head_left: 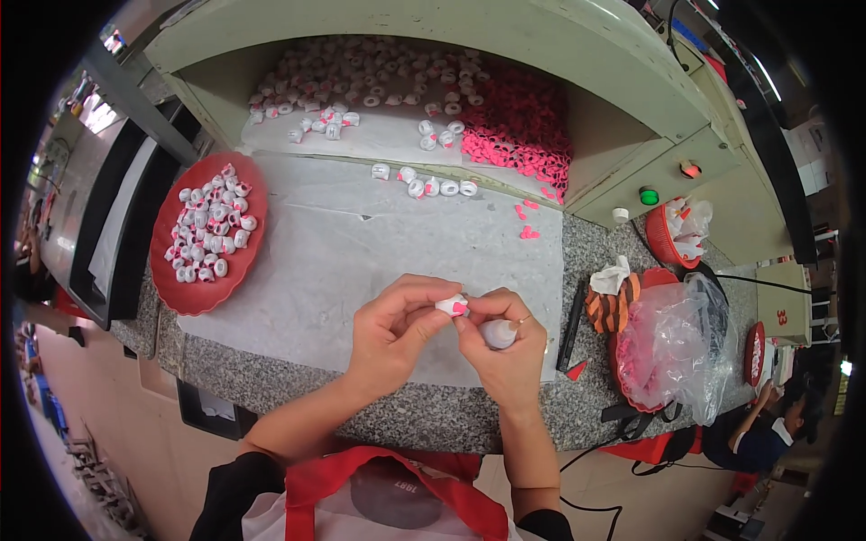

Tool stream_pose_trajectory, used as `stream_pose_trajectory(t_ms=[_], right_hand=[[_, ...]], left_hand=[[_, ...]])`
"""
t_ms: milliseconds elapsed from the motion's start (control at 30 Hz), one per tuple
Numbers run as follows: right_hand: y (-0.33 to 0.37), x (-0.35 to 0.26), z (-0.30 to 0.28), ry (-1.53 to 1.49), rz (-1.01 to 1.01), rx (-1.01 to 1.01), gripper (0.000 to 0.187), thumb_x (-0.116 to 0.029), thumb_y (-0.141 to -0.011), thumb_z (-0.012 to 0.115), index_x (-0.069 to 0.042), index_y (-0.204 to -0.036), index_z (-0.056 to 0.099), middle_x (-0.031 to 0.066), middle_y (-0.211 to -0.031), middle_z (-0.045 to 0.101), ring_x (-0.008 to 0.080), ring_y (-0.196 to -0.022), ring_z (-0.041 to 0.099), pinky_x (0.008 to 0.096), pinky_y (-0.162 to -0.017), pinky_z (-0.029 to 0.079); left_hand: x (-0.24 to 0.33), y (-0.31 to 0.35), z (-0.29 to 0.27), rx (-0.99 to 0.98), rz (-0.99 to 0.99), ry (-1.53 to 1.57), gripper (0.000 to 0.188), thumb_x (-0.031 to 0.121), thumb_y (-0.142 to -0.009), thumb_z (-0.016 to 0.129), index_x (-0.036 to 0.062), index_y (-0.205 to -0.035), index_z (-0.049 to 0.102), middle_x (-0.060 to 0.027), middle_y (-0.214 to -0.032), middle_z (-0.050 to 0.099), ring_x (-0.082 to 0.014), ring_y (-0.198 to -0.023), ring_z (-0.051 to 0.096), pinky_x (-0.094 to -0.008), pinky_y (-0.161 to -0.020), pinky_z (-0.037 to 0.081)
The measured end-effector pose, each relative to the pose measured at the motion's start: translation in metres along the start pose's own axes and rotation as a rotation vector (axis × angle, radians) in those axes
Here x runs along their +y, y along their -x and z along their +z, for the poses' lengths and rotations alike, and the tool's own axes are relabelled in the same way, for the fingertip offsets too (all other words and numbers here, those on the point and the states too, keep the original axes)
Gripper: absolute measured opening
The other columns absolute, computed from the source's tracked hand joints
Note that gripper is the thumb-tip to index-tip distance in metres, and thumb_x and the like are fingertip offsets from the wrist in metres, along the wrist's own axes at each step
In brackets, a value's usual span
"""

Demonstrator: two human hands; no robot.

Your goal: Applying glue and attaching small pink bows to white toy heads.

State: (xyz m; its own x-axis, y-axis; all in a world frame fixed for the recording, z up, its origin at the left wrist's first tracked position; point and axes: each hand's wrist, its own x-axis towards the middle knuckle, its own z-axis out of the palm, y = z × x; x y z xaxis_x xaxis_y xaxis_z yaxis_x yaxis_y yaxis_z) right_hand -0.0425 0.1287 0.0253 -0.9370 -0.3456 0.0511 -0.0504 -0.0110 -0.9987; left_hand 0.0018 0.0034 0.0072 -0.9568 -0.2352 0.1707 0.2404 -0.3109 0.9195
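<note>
My left hand (398, 323) pinches a small white rounded piece (448, 306) with a pink patch, just above the paper-covered worktop. My right hand (507, 352) is closed round a small translucent white bottle (499, 334), while its thumb and forefinger meet the same piece from the right. Ahead of both hands, a short row of similar white pieces (432, 187) stands on the white paper (352, 243). A few loose pink bits (529, 233) lie to the right of that row.
A red scalloped plate (164, 261) of white-and-pink pieces stands left. At the back, a green cabinet (622, 171) shelters heaps of white pieces and pink bits (523, 135). To the right are a red basket (666, 236), striped cloth (613, 302), plastic bag (695, 334) and a seated person (767, 428).
</note>
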Motion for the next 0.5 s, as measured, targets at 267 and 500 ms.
stream_pose_trajectory(t_ms=[267,500], right_hand=[[-0.002,-0.003,-0.022,0.110,-0.141,0.083,0.012,-0.004,-0.070,0.065,-0.001,-0.079,0.057,0.0053,-0.072,0.057,0.0115,-0.067,0.055,0.0242,-0.062,0.045],[0.006,-0.007,-0.016,0.145,-0.421,0.138,0.011,-0.008,-0.070,0.063,-0.003,-0.080,0.059,0.0075,-0.077,0.058,0.0219,-0.073,0.058,0.0277,-0.065,0.046]], left_hand=[[0.005,-0.009,0.025,0.081,-0.166,-0.035,0.020,-0.001,-0.078,0.055,-0.0035,-0.097,0.055,-0.0105,-0.095,0.058,-0.0152,-0.086,0.055,-0.0262,-0.080,0.044],[-0.012,0.000,0.000,0.147,-0.216,0.198,0.031,0.005,-0.082,0.053,-0.0027,-0.111,0.045,-0.0110,-0.095,0.057,-0.0138,-0.082,0.058,-0.0245,-0.075,0.048]])
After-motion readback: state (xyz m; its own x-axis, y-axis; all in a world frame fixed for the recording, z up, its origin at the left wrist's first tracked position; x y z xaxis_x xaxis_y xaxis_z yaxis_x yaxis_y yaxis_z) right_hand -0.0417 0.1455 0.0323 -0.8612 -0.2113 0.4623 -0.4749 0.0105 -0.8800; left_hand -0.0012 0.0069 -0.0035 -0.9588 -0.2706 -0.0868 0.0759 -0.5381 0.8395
